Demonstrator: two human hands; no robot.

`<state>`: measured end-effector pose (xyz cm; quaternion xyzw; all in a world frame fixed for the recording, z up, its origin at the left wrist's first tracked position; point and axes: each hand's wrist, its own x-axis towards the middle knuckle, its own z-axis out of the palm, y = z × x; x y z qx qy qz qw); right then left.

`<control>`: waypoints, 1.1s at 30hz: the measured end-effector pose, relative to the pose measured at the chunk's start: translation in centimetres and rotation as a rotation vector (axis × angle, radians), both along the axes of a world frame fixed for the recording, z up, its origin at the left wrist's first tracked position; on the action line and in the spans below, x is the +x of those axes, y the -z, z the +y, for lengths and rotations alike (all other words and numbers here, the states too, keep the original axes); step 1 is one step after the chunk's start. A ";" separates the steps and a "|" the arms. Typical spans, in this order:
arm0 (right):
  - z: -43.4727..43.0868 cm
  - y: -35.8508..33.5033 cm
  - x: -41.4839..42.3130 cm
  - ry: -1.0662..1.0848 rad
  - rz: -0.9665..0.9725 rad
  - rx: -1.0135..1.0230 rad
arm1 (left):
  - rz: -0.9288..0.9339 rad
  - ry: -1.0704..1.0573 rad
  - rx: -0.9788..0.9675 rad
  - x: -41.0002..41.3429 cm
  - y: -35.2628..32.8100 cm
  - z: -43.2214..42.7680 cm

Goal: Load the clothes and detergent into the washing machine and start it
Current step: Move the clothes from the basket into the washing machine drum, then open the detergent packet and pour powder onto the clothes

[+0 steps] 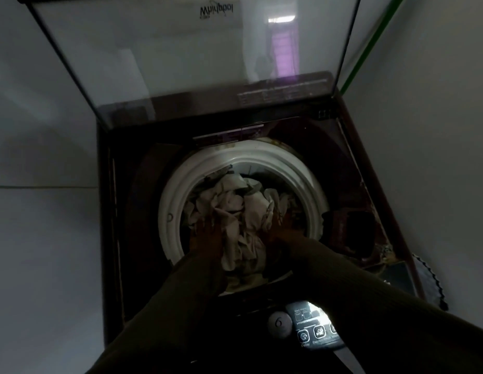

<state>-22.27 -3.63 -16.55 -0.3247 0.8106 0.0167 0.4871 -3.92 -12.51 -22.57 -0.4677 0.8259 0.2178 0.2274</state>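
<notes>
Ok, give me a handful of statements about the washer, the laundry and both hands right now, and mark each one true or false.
1. The washer's glass lid is raised. True.
2. The drum is empty. False: a pile of pale clothes lies inside it.
3. Both hands are down in the drum on the clothes. True: the left hand and the right hand rest on the pile.
4. The right hand is pressing a button on the control panel. False: it is in the drum; only the sleeve passes over the panel.
5. A detergent bottle stands on the washer's top. False: none is in view.
</notes>
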 end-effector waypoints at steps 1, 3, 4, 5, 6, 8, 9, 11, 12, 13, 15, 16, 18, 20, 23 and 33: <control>0.0 1.7 -0.3 0.006 -0.002 0.000 | -0.019 0.027 0.039 0.2 -0.4 -0.1; -0.2 1.7 -0.6 0.054 -0.007 0.005 | 0.037 -0.004 0.101 0.5 -0.5 -0.3; -0.3 1.8 -0.5 0.057 0.014 0.005 | 0.051 -0.007 0.065 0.2 -1.1 -0.2; -0.4 1.5 -0.5 0.056 0.042 -0.005 | 0.100 -0.016 0.014 0.1 -1.4 -0.1; -0.4 1.3 -0.5 0.039 0.099 -0.018 | 0.114 0.013 -0.044 0.1 -2.5 -0.2; -0.1 1.0 -0.5 0.015 0.161 -0.099 | 0.031 0.033 -0.056 0.1 -4.1 -0.2; 0.0 0.5 -0.4 0.019 0.160 -0.117 | 0.008 0.033 -0.051 0.2 -4.6 -0.3; -0.1 -1.1 -0.2 0.026 0.139 -0.127 | 0.039 0.065 -0.093 0.1 -6.6 -0.6; -0.1 -2.0 0.1 -0.012 0.133 -0.138 | 0.083 0.082 -0.097 0.3 -7.2 -0.5; -0.2 -2.8 0.4 -0.062 0.137 -0.152 | 0.160 0.087 -0.111 0.4 -8.0 -0.3; -0.1 -4.3 1.3 -0.117 0.183 -0.233 | 0.262 0.117 -0.149 0.8 -9.5 0.3; 0.0 -5.2 1.9 -0.114 0.212 -0.274 | 0.283 0.115 -0.183 1.0 -10.3 0.5; 0.2 -6.8 2.8 -0.144 0.288 -0.368 | 0.279 0.086 -0.252 1.7 -12.3 1.1; 0.4 -8.3 3.8 -0.167 0.313 -0.392 | 0.260 0.064 -0.294 2.4 -13.9 1.6; 0.5 -10.3 5.3 -0.194 0.351 -0.466 | 0.312 0.041 -0.390 3.8 -16.5 2.3; -1.3 -14.1 11.7 -0.450 0.451 -0.828 | 0.355 -0.198 -0.565 9.8 -18.6 4.3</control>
